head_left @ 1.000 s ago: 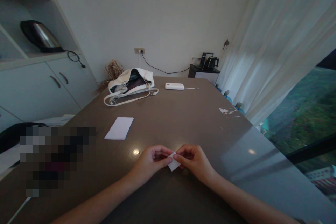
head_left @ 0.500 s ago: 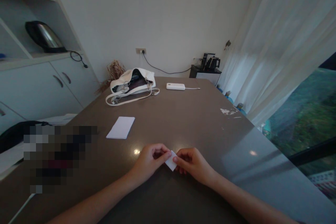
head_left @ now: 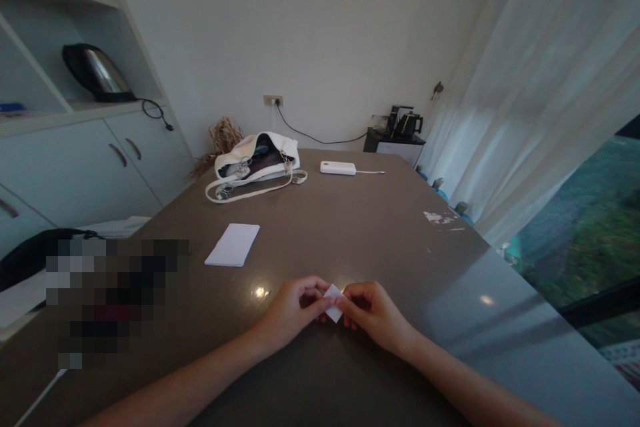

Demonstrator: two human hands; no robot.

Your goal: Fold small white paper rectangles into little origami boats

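A small folded piece of white paper [head_left: 335, 311] is held between my two hands, just above the near part of the brown table [head_left: 320, 227]. My left hand [head_left: 299, 307] pinches its left side, thumb on top and fingers curled beneath. From the other side, my right hand [head_left: 374, 313] grips the paper's right edge between thumb and fingers. The paper looks like a small diamond, one corner toward me. Farther off to the left lies a stack of white paper sheets [head_left: 233, 245], touched by neither hand.
A white handbag [head_left: 257, 163] sits open at the table's far left. Beside it lies a white power bank [head_left: 338, 168] with a short cable. A blurred-out patch [head_left: 115, 300] covers something at the left edge. A curtain [head_left: 505, 93] hangs to the right.
The paper has turned slightly and sits a little higher between my fingers. My left thumb has moved further onto it. The whole view has shifted slightly.
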